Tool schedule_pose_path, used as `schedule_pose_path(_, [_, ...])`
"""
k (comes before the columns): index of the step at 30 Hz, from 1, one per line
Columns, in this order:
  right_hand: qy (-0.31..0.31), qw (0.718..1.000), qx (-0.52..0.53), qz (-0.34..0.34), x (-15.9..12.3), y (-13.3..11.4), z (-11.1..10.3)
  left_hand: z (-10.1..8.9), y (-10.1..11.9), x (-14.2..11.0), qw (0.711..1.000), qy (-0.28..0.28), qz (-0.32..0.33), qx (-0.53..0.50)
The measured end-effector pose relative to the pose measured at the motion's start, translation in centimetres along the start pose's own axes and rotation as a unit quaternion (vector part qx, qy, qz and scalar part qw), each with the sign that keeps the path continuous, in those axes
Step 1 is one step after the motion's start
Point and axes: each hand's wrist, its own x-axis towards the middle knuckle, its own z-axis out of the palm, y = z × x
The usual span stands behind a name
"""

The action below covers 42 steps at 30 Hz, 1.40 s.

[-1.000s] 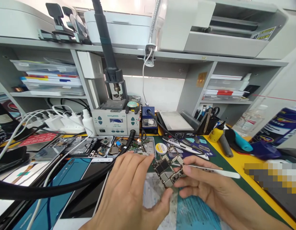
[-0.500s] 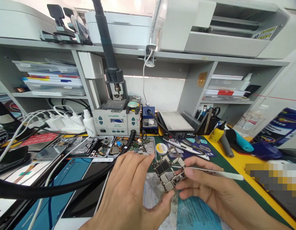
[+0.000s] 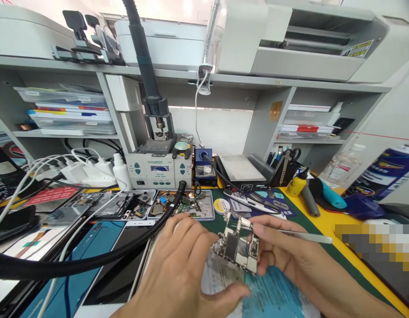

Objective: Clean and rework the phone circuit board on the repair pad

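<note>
A small phone circuit board (image 3: 239, 247) with metal shields and a dark chip is tilted up in front of me. My right hand (image 3: 283, 247) pinches its right edge between thumb and fingers. Lying in that same hand is a pair of silver tweezers (image 3: 310, 237), its wide end sticking out to the right. My left hand (image 3: 182, 265) is spread at the board's left side, fingertips close to its edge; whether they touch it I cannot tell. The left thumb lies apart, below the board. Underneath is a worn work mat (image 3: 273, 291), grey and blue.
Behind the hands are a tray of small parts (image 3: 206, 207), a hot air station (image 3: 154, 170), a soldering iron stand (image 3: 204, 165) and a flat heating plate (image 3: 244, 170). A thick black hose (image 3: 101, 260) crosses the left side over phones. A yellow bottle (image 3: 297, 182) stands right.
The board has turned in my right hand and now stands steeper. My left thumb has come off its lower edge and opened away from the fingers.
</note>
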Motion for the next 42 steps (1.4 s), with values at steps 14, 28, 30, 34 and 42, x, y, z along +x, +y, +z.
schedule_pose_path(14, [0.006, 0.998, -0.04, 0.044, 0.0, -0.2, 0.0, -0.3, -0.1, -0.9, 0.991, -0.113, -0.063, -0.046])
schedule_pose_path(28, [-0.044, 0.997, -0.038, 0.05, -0.4, -0.3, 0.3, -1.2, 0.6, -0.7, 0.987, -0.106, -0.091, -0.085])
schedule_pose_path(30, [-0.046, 0.997, -0.038, 0.045, -0.4, -0.3, 0.4, -1.1, 0.6, -0.7, 0.985, -0.104, -0.105, -0.093])
schedule_pose_path(34, [-0.04, 0.998, -0.039, 0.033, -0.5, -0.3, 0.5, -0.8, 0.5, -0.6, 0.981, -0.102, -0.116, -0.119])
schedule_pose_path(42, [-0.026, 0.999, -0.037, 0.029, -0.5, -0.3, 0.3, -1.0, 0.6, 0.2, 0.955, -0.172, -0.175, -0.167])
